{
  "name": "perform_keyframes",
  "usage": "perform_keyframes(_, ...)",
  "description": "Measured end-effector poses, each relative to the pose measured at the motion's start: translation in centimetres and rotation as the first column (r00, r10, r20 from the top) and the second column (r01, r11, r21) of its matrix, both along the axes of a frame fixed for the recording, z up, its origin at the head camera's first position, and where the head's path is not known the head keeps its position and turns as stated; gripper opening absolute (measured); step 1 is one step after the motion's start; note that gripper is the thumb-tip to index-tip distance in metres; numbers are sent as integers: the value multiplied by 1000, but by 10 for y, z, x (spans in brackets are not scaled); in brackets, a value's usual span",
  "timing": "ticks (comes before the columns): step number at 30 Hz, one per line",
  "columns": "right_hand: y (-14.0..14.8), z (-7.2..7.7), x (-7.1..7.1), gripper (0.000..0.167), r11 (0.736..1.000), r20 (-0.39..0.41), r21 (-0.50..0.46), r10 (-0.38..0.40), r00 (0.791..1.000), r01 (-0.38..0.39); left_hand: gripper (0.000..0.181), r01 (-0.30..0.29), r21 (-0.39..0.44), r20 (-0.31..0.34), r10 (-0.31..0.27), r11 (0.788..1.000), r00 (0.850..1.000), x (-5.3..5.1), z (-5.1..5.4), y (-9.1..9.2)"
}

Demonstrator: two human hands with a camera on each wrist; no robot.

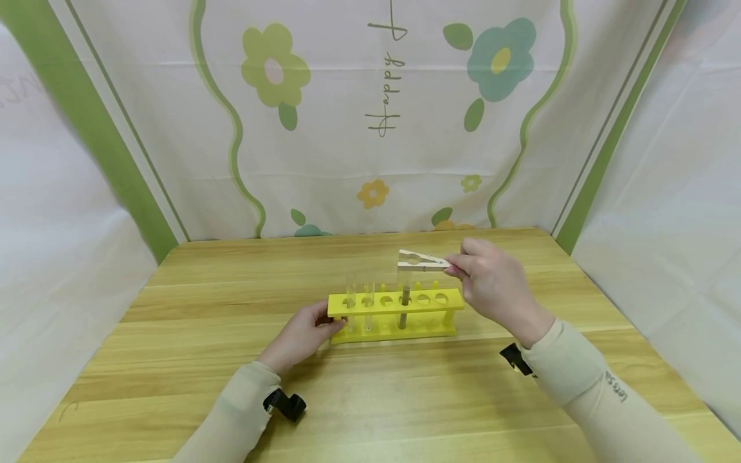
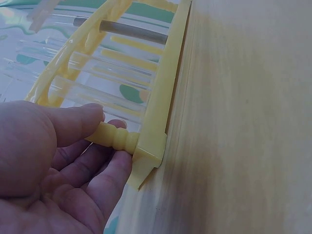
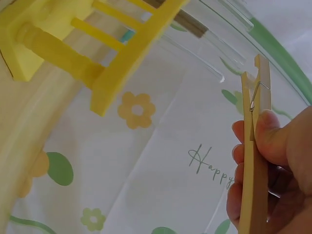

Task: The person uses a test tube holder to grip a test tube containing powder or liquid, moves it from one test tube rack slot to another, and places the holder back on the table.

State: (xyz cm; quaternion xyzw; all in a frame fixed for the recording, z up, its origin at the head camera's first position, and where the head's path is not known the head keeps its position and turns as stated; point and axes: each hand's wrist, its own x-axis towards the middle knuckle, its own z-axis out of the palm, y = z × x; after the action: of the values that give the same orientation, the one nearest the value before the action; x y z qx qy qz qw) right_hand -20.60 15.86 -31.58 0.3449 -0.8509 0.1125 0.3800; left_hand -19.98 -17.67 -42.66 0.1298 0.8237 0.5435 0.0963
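A yellow test tube rack (image 1: 451, 302) stands on the table. Around its left end post, my left hand (image 1: 303, 334) curls its thumb and fingers; the left wrist view shows this hand (image 2: 73, 156) close up on the post (image 2: 114, 136). My right hand (image 1: 498, 283) grips a wooden test tube clamp (image 1: 428, 265), its thumb on the clamp (image 3: 256, 161) in the right wrist view. The clamp's tip is at the top of a test tube with dark grey-brown contents (image 1: 404, 312); whether it encloses the glass I cannot tell. Two clear test tubes (image 1: 368, 302) stand at the rack's left.
The wood-grain table (image 1: 231, 289) extends around the rack on all sides. A white floral curtain (image 1: 324, 148) hangs behind its far edge, with white cloth (image 1: 666, 225) along the sides. Short yellow pegs (image 1: 435, 285) rise at the rack's back.
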Motion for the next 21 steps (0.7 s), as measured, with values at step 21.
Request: perform_keyframes(21,17,24,2,9,998,-12,-33,-59,998,58,19,6,-11,1,-6,1000,1000,0,1,1)
